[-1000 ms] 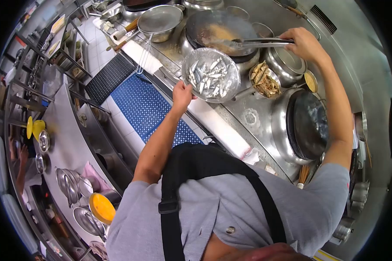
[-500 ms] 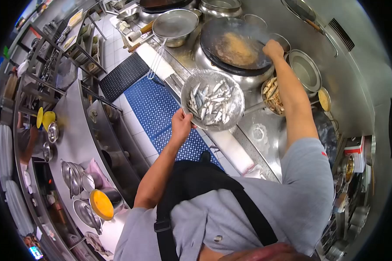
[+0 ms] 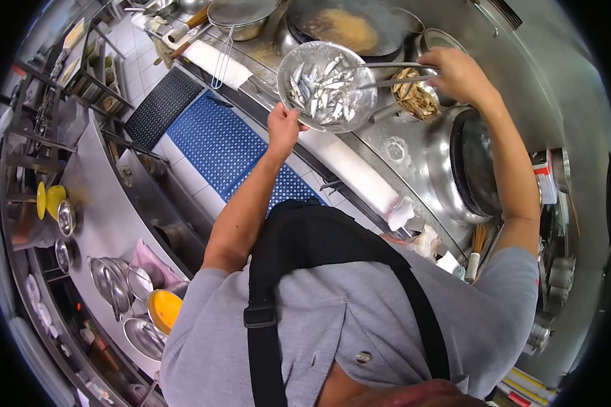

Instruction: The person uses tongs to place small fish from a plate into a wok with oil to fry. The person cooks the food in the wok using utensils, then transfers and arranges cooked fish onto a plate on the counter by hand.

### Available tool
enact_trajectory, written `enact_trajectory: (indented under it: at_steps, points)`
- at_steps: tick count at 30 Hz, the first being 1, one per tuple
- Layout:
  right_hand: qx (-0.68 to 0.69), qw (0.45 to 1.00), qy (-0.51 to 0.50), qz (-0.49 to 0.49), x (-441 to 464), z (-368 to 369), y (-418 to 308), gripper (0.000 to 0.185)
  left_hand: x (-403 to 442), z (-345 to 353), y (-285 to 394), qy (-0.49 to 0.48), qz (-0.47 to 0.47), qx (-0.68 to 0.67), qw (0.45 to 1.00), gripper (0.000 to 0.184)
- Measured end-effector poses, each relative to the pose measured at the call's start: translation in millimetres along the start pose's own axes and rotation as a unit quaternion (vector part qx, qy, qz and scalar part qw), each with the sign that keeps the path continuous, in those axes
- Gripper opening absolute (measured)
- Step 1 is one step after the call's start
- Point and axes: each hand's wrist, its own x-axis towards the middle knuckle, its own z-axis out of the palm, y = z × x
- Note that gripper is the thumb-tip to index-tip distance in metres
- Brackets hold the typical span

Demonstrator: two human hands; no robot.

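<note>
My left hand (image 3: 284, 127) grips the near-left rim of a metal bowl (image 3: 365, 112), tilted slightly, which holds several small silvery fish (image 3: 329, 89) dusted with white. With my right hand (image 3: 458, 74) I hold long metal tongs (image 3: 404, 65), their arms apart and the tips reaching over the bowl's right side to the fish. Behind the bowl, a dark wok (image 3: 304, 20) contains bubbling brownish oil (image 3: 349, 30). Browned fried fish (image 3: 414, 100) fill a strainer below the tongs, to the right of the bowl.
A second wok (image 3: 482, 163) stands on the right burner, with a bamboo brush (image 3: 478, 244) nearer me. A mesh strainer (image 3: 241, 13) rests on a pot at the back left. Blue mats (image 3: 217, 146) cover the floor. On the left counter is a pot of yellow liquid (image 3: 164, 311).
My right hand has moved from the wok's right edge toward me and right, bringing tongs to the bowl. The view has shifted, showing more of the right burner; my left hand still grips the bowl.
</note>
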Motion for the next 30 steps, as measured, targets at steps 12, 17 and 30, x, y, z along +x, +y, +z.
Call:
enact_trajectory:
  at_steps: [12, 17, 30]
  points:
    - [-0.119, 0.992, 0.032, -0.029, -7, -29, -40, 0.032, 19, -3, 7, -0.054, -0.003, -0.004, 0.999, 0.01]
    - [-0.093, 0.995, 0.043, 0.02, -11, -43, -40, 0.037, 30, -4, 2, -0.036, -0.006, 0.015, 0.999, 0.009]
    - [-0.108, 0.994, 0.011, -0.002, 0, -24, -20, 0.038, 30, 4, -5, 0.0, 0.01, 0.027, 1.0, 0.01]
